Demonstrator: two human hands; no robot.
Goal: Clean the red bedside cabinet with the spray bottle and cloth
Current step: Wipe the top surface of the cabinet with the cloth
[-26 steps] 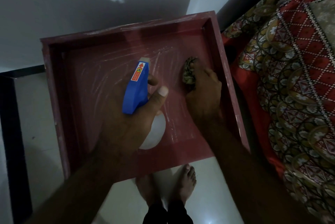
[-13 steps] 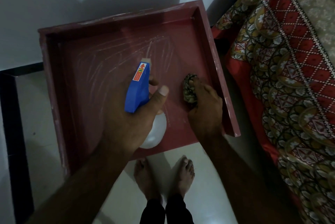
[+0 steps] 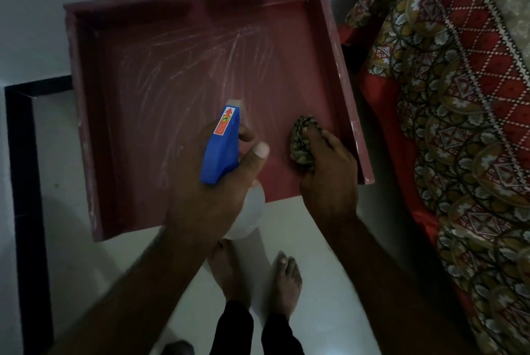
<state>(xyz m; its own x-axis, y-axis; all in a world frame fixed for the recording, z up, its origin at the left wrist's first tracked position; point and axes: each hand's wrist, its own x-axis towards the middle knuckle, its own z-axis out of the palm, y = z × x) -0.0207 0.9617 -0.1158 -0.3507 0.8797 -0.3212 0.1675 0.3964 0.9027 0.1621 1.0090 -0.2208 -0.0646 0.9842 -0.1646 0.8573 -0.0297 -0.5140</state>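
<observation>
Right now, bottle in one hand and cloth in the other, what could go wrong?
Spray from the bottle in the left hand might drift onto the bedspread beside the cabinet. Drips could slick the floor under bare feet. The right hand holds the cloth in one corner; far streaks may stay.

No words or numbers could be read anywhere. One sticker (image 3: 224, 122) was seen on the blue trigger head of the spray bottle (image 3: 219, 153): a narrow strip, white at the nozzle (image 3: 235, 102) end and orange-red behind. A red arrow (image 3: 228, 111) was printed on the white part, pointed toward the nozzle, and a small round yellow emblem (image 3: 226, 118) was set just behind it. Any fine print was too small to be made out.
</observation>
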